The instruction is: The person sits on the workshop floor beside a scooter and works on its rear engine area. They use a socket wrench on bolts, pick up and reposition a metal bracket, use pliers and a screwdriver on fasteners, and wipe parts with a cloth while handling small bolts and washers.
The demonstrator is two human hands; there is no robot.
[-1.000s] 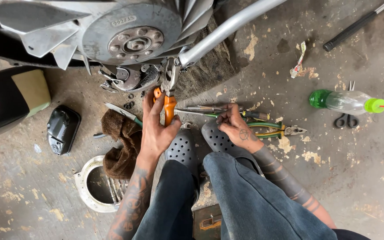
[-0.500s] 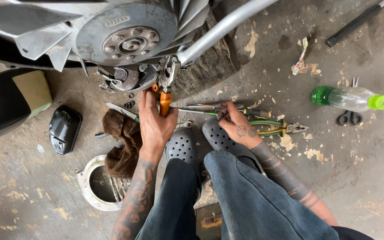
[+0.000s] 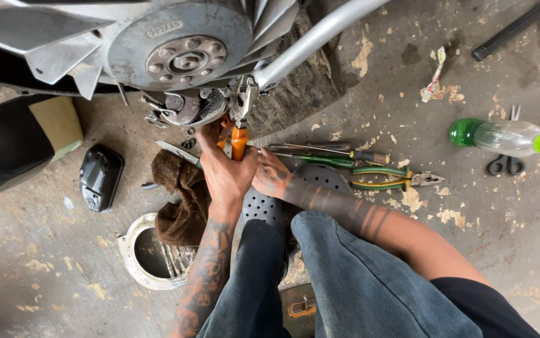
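Stained concrete floor (image 3: pixel 63 275) fills the frame; at upper centre, the left hand (image 3: pixel 225 170) grips orange-handled pliers (image 3: pixel 239 139), the right hand (image 3: pixel 272 175) closed alongside, touching it.

Stained concrete floor (image 3: pixel 520 238), flecked with paint. On it: green-handled pliers (image 3: pixel 389 177), screwdrivers (image 3: pixel 320 154), scissors (image 3: pixel 506 164), a green-capped bottle (image 3: pixel 501 136) lying flat. Also a brown rag (image 3: pixel 182 194), black cover (image 3: pixel 100 176), round metal ring (image 3: pixel 133 256).

Orange-handled pliers (image 3: pixel 239 139) upright, jaws up at engine.
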